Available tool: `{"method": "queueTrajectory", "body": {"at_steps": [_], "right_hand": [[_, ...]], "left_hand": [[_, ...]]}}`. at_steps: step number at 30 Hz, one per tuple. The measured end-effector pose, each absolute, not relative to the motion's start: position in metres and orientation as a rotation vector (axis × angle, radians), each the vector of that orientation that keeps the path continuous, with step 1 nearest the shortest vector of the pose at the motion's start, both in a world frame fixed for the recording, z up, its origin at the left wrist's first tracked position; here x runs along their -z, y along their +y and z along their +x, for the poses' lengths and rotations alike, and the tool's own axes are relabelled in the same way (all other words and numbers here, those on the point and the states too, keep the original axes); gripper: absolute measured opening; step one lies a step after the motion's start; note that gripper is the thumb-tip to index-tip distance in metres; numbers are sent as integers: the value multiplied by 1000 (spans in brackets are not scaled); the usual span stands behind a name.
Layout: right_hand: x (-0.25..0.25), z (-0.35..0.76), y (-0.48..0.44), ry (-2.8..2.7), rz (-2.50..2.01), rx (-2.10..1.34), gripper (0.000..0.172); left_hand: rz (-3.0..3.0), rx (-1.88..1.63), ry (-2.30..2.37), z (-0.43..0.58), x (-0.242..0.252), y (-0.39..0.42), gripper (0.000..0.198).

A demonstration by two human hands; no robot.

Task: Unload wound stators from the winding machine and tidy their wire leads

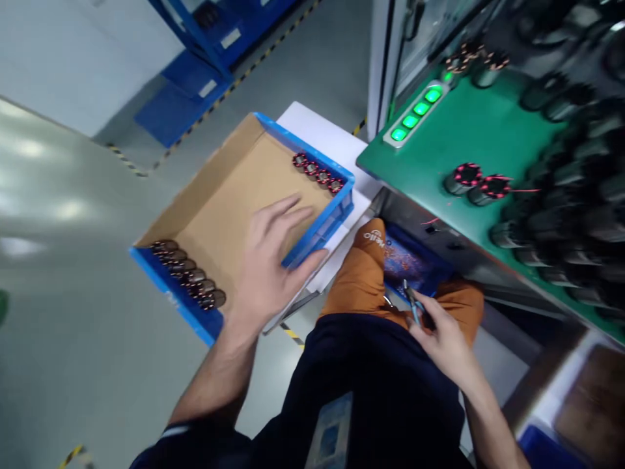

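My left hand [266, 260] hovers over the near side of a blue bin [322, 225] lined with cardboard, fingers spread and nothing in them. A row of several wound motor stators [322, 176] stands at the bin's right corner. More stators [188, 273] line its left end, partly near my left wrist. Above my lap, my right hand [442, 329] grips small blue-handled cutting pliers [413, 304], their jaws pointing away from me. Two stators with pink wire, one [463, 179] beside the other [491, 189], sit on the green worktop [493, 133].
Many dark cylindrical parts [581, 195] crowd the worktop's right side. A strip of green-lit buttons [415, 114] lies near its left edge. Below the worktop, a blue tray [405, 257] with copper-coloured scraps sits by my knees. The bin rests on a white stand [317, 133].
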State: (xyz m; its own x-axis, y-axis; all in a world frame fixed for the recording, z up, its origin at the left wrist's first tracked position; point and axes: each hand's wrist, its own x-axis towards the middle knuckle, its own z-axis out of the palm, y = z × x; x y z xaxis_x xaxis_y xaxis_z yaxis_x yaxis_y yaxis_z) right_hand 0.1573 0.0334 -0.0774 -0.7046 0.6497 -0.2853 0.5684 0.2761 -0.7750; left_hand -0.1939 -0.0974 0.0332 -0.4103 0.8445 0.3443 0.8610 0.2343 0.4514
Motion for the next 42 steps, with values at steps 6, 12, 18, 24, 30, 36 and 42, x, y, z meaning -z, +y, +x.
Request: {"method": "queueTrajectory", "body": {"at_steps": [6,12,18,24,30,36,42], "right_hand": [[52,177,23,-2364,-1242,-1401,54],[70,204,-3,-2140,-1455,-1444,61],[66,204,-16,-2067,-1464,-1457,53],[19,192,-9,-1926,-1290,-1314,51],[-4,178,0,-1842,-1125,-1337,60],[1,176,3,-1811,-1083,-1349,62],[2,178,3,-1845,-1143,-1289,58]], "left_hand": [[-2307,1308,-1978,-154,-14,87,37],[-2501,1065,-1876,-161,3,145,34],[-2429,1333,-1829,-148,-12,130,16],[-2400,1568,-1744,-91,-37,40,8],[-2374,1511,-1772,-64,-26,7,18],[-2376,1545,-1803,-62,-17,3,21],[-2405,1673,-1962,-54,-18,-2,17]]}}
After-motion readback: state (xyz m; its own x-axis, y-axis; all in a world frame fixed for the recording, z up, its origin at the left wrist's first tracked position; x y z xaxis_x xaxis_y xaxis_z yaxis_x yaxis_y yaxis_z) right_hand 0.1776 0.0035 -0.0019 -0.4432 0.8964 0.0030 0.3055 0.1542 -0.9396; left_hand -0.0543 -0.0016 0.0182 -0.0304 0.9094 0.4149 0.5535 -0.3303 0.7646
